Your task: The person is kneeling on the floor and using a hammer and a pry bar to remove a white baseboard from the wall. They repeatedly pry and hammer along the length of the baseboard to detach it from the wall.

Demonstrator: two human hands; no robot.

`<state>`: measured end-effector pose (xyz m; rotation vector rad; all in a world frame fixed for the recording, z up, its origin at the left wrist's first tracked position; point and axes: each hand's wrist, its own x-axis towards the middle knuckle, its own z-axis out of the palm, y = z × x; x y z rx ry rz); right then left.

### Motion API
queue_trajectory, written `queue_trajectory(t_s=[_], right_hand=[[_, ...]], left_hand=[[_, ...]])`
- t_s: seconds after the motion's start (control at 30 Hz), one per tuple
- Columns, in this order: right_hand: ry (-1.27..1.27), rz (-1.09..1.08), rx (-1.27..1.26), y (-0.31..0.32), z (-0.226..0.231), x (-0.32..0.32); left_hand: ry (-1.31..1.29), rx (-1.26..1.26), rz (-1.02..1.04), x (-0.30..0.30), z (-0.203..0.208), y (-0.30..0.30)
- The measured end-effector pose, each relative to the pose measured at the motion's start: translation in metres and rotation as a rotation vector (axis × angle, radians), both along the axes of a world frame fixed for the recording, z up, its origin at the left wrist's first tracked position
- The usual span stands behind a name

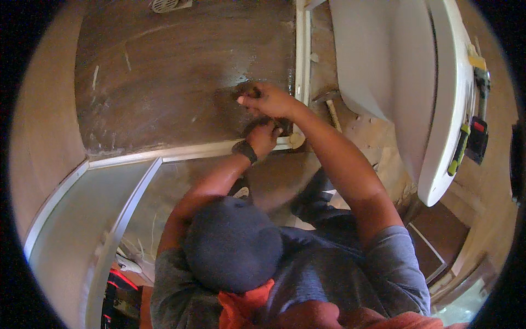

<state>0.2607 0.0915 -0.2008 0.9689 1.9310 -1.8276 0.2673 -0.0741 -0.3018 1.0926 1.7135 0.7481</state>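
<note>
My left hand (264, 138), with a dark band on its wrist, is low at the inner corner of a white frame (208, 149) edging a brown, wet-looking floor panel (164, 82). Its fingers are curled down against a dark spot near the corner. Just beyond it, my right hand (271, 101) hovers over the panel, fingers bent in and thumb pointing left. Something dark shows at its fingertips, too small and blurred to name. A wet, shiny patch (238, 77) lies on the panel just past the right hand.
A hammer (333, 112) lies right of the frame. Beyond it stands a large white basin-like fixture (372, 60), with a yellow-green knife-like tool (459, 149) and a black-red tool (478, 140) on its edge. A glass panel (87, 214) stands left; a drain grate (164, 4) is at the top.
</note>
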Motion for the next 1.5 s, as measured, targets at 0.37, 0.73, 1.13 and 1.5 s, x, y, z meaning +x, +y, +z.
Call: queue_trajectory(t_s=[0.37,0.73,1.13,1.5], right_hand=[[0.044,-0.623,0.107,0.043,-0.002,0.064],[0.061,-0.747,-0.016,0.052,-0.009,0.061],[0.065,-0.859,0.318,0.041,-0.010,0.071],[0.115,-1.043,0.172,0.049,-0.016,0.106]], left_hand=[[0.370,0.117,-0.590,-0.006,0.064,0.009],[0.169,0.022,-0.483,-0.013,0.059,0.013],[0.186,0.090,-0.448,-0.009,0.055,0.012],[0.194,0.082,-0.410,-0.008,0.055,0.009]])
